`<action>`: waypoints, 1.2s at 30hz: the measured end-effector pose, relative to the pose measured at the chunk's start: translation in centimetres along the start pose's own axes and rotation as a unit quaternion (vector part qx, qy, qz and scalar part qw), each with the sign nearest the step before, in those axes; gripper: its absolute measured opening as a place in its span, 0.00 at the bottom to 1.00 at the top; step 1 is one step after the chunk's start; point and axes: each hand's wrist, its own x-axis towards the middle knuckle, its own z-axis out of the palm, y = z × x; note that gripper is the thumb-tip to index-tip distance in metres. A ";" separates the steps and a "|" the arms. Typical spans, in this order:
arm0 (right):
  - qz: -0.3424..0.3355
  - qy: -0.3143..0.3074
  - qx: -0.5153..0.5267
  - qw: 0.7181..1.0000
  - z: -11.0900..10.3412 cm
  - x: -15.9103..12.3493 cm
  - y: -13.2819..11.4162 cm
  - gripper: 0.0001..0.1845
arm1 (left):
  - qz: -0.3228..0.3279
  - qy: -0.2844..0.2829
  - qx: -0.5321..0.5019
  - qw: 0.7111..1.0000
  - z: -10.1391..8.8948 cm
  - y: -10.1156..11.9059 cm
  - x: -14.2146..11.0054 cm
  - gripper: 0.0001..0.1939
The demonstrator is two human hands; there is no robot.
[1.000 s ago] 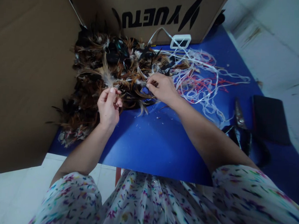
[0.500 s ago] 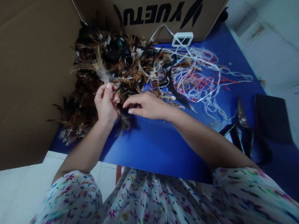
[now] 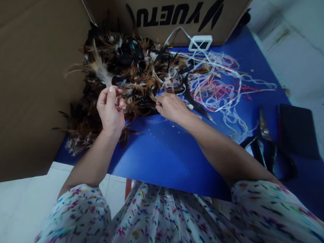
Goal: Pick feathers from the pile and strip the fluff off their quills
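My left hand is closed in a pinch on a small bunch of pale tan feathers, its thumb on top and the tips fanning up and left. Behind it spreads a heap of brown and black feathers. At the heap's near right edge, my right hand has its fingers pinched together, palm down. A tan feather shows at those fingertips; exactly how it is gripped is partly hidden by the fingers.
Tangled white and red ribbon strings lie right of the heap, near a small white-framed device. Black-handled scissors and a dark flat case rest at the right. Cardboard boxes stand behind and at the left.
My right hand has moved right, away from my left hand, and its fingers have closed at the heap's edge. My left hand has shifted slightly left with its feathers. A blurred feather below the hands is gone.
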 end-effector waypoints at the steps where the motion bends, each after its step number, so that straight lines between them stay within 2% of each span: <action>1: 0.009 0.017 0.009 1.000 -0.3 -0.1 -0.1 0.11 | 0.002 0.000 -0.001 1.000 0.0 0.1 -0.1 0.14; 5: 0.012 0.055 0.069 0.996 -0.6 -0.6 -1.3 0.09 | 0.002 -0.013 -0.005 1.000 0.4 0.5 -0.6 0.15; 8: -0.028 0.056 0.148 0.987 0.4 -1.2 -2.8 0.10 | -0.006 -0.040 -0.009 0.999 0.6 0.4 -1.0 0.15; 12: -0.201 -0.038 0.238 0.949 2.1 -1.4 -4.0 0.10 | -0.031 -0.070 0.004 0.997 0.6 -0.3 -1.4 0.15; 14: -0.239 -0.063 0.233 0.941 2.2 -1.2 -4.0 0.09 | -0.043 -0.083 0.009 0.996 0.5 -0.8 -1.5 0.15; 16: -0.216 -0.042 0.217 0.951 1.7 -0.8 -3.3 0.10 | -0.054 -0.092 0.008 0.994 0.3 -1.5 -1.4 0.15; 18: -0.154 0.013 0.190 0.969 1.2 -0.4 -2.1 0.12 | -0.069 -0.093 0.010 0.993 0.2 -2.1 -1.3 0.16; 20: -0.076 0.062 0.119 0.988 0.8 0.0 -0.6 0.12 | -0.090 -0.089 0.019 0.992 0.1 -2.7 -1.2 0.15; 22: -0.030 0.062 0.039 0.997 0.8 0.4 0.9 0.13 | -0.111 -0.082 0.032 0.990 -0.1 -3.3 -1.1 0.15; 26: 0.002 0.017 -0.018 1.000 1.2 1.1 3.1 0.11 | -0.141 -0.076 0.062 0.985 -0.3 -4.3 -0.9 0.13; 29: 0.032 0.049 -0.022 0.998 1.2 1.4 4.0 0.13 | -0.137 -0.073 0.072 0.985 -0.5 -4.8 -0.6 0.10; 33: 0.087 0.104 -0.010 0.991 1.0 1.5 4.9 0.15 | -0.096 -0.047 0.067 0.992 -0.9 -5.2 0.3 0.07; 36: 0.088 0.136 -0.002 0.987 1.0 1.5 5.3 0.14 | -0.072 -0.024 0.073 0.994 -1.1 -5.3 0.8 0.06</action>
